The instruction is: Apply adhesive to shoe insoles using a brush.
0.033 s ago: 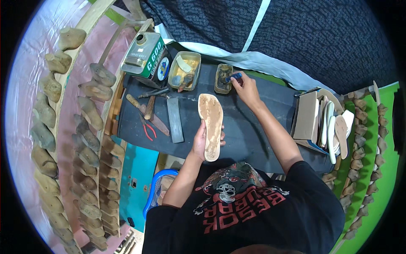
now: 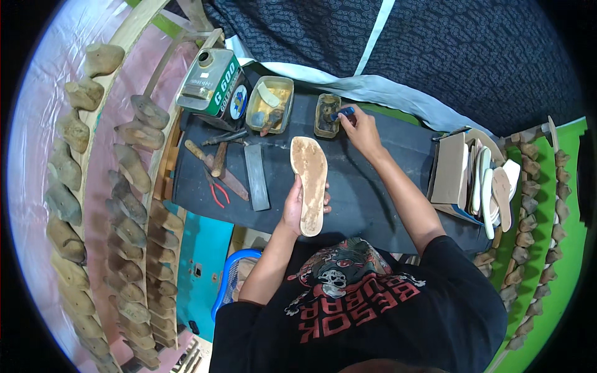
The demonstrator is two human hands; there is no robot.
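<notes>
In my left hand [image 2: 292, 208] is a tan shoe sole [image 2: 310, 171], gripped near its narrow lower end, with the thumb along one edge and fingertips showing at the other. Dark brownish patches mark its upturned face. Farther off and to the right, my right hand [image 2: 363, 133] pinches a small blue-handled tool [image 2: 346, 113]. Its tip reaches into a small stained tub [image 2: 326, 133]; the kind of tip cannot be made out against the dark contents.
Left of the tub stand a larger plastic container [image 2: 252, 123] with yellowish contents and a green-and-silver metal can [image 2: 208, 84]. Red-handled pliers [image 2: 219, 194], a wooden-handled hammer [image 2: 220, 160] and a grey bar [image 2: 257, 177] lie nearby. At right sits a cardboard box [image 2: 448, 174] of soles. Wooden shoe lasts [image 2: 132, 165] line racks.
</notes>
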